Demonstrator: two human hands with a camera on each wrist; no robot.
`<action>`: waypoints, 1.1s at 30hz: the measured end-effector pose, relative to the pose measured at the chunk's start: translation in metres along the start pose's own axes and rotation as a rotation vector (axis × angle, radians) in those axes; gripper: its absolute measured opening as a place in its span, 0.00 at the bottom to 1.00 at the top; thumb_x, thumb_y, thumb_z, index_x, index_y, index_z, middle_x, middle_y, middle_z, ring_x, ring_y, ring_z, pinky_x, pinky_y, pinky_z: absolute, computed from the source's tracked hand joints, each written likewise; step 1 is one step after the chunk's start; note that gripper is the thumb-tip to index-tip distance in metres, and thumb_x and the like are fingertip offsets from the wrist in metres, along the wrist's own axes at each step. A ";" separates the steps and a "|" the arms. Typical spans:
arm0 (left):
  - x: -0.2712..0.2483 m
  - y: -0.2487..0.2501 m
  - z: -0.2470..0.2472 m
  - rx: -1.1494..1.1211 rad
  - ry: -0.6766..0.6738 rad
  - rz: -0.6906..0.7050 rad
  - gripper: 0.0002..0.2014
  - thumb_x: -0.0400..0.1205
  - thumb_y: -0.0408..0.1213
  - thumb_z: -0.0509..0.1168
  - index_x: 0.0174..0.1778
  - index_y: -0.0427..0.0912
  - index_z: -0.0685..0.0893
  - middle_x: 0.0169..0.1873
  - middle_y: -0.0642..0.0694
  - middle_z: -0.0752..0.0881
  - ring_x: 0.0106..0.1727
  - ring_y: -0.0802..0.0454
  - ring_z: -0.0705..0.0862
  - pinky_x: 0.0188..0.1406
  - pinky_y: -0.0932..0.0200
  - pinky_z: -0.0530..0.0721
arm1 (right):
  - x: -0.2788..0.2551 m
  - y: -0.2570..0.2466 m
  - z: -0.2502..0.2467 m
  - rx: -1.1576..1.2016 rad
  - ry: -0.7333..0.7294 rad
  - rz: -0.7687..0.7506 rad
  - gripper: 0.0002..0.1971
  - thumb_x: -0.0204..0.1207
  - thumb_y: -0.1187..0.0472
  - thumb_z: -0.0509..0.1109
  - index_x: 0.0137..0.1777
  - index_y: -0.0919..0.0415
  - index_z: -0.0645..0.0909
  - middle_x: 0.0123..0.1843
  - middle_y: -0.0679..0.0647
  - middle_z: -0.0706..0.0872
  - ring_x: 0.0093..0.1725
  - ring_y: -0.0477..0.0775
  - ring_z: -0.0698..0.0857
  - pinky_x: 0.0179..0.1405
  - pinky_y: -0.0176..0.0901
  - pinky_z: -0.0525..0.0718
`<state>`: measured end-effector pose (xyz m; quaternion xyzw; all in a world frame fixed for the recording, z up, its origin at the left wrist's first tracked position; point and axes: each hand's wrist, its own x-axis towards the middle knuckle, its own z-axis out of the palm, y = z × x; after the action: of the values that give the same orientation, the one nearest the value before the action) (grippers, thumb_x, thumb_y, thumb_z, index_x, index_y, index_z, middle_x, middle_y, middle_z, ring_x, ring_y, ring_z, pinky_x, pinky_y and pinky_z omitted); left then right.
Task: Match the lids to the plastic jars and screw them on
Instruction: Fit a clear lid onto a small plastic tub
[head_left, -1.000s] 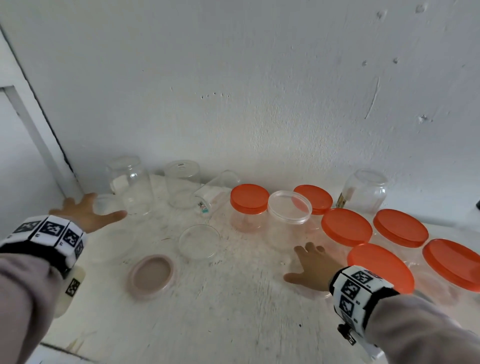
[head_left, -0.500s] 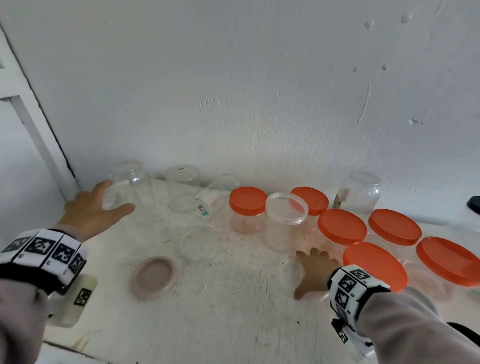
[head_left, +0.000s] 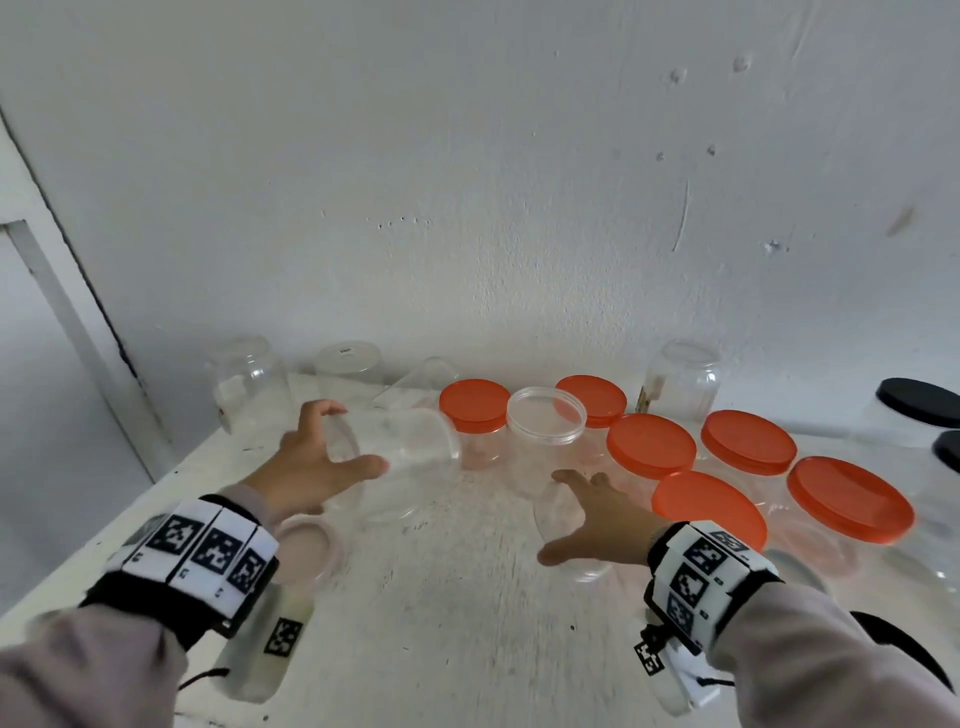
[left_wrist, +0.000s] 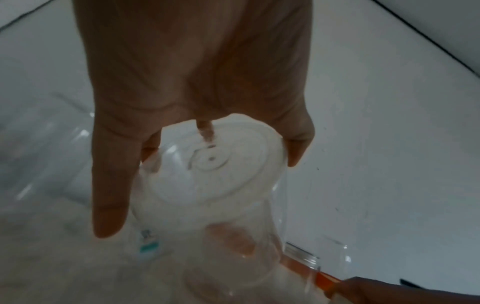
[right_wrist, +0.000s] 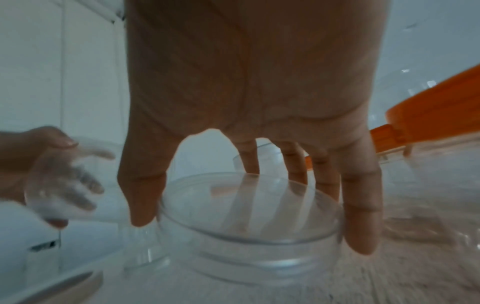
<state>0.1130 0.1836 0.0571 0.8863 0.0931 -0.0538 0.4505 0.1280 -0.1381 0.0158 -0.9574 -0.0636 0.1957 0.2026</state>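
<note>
left hand (head_left: 311, 462) grips a clear jar (head_left: 410, 457) by its base, thumb and fingers curled round the rim of the bottom; the jar lies tilted on its side above the white table (head_left: 467, 623), mouth toward the right. in the left wrist view the jar's moulded base (left_wrist: 215, 164) shows between the fingers, the far end blurred. right hand (head_left: 602, 525) is spread over the mouth of a second clear jar (right_wrist: 249, 236), fingertips (right_wrist: 361, 236) curled down round its rim; in the head view this jar is nearly lost under the hand and against the table. whether it is lifted or standing cannot be told. a pinkish lid (head_left: 311, 551) lies flat near the left wrist, partly covered by the wristband. orange-lidded jars (head_left: 649, 447) stand in a cluster to the right, the nearest one cut by the right wrist. a clear-lidded jar (head_left: 545, 421) stands among them. unlidded clear jars (head_left: 249, 379) at the back wall are faint. black lids (head_left: 919, 402) are cut off at the right edge
</note>
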 end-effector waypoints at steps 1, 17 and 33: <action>-0.002 0.001 0.007 -0.043 -0.021 -0.015 0.35 0.68 0.55 0.76 0.60 0.66 0.57 0.62 0.48 0.64 0.54 0.48 0.76 0.45 0.50 0.85 | -0.002 0.001 -0.002 0.036 0.014 -0.009 0.53 0.61 0.38 0.80 0.81 0.43 0.51 0.75 0.56 0.63 0.75 0.63 0.67 0.72 0.61 0.72; -0.021 0.016 0.102 -0.334 -0.243 -0.159 0.33 0.60 0.39 0.81 0.60 0.40 0.76 0.57 0.40 0.82 0.56 0.47 0.80 0.61 0.54 0.77 | -0.031 0.020 -0.032 0.286 0.140 -0.066 0.50 0.59 0.39 0.81 0.79 0.39 0.57 0.78 0.56 0.62 0.76 0.57 0.65 0.74 0.58 0.70; -0.022 0.007 0.148 0.038 -0.291 0.116 0.55 0.56 0.48 0.84 0.73 0.42 0.57 0.65 0.49 0.69 0.67 0.50 0.70 0.68 0.55 0.73 | -0.036 -0.002 -0.059 0.111 0.114 -0.194 0.54 0.60 0.41 0.81 0.82 0.39 0.50 0.78 0.50 0.60 0.73 0.53 0.67 0.64 0.44 0.70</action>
<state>0.0913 0.0573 -0.0210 0.8814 -0.0257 -0.1573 0.4446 0.1183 -0.1649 0.0793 -0.9437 -0.1331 0.1236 0.2763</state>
